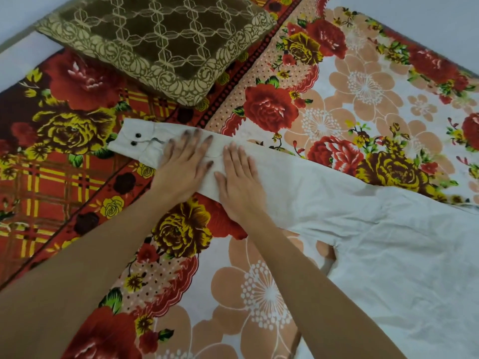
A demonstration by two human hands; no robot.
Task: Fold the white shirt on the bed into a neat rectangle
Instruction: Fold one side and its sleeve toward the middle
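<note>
The white shirt [388,242] lies spread on the flowered bed sheet [259,294], its body at the right and lower right. One long sleeve [280,174] stretches out to the left, ending in a cuff [134,139] with two dark buttons. My left hand [184,164] rests flat on the sleeve just right of the cuff, fingers spread. My right hand [239,182] lies flat beside it on the same sleeve, palm down. Neither hand grips the cloth.
A brown and gold patterned pillow [155,42] lies at the top left, just beyond the cuff. The bed's edge and pale wall [15,14] run along the top left. More sheet shows at the upper right.
</note>
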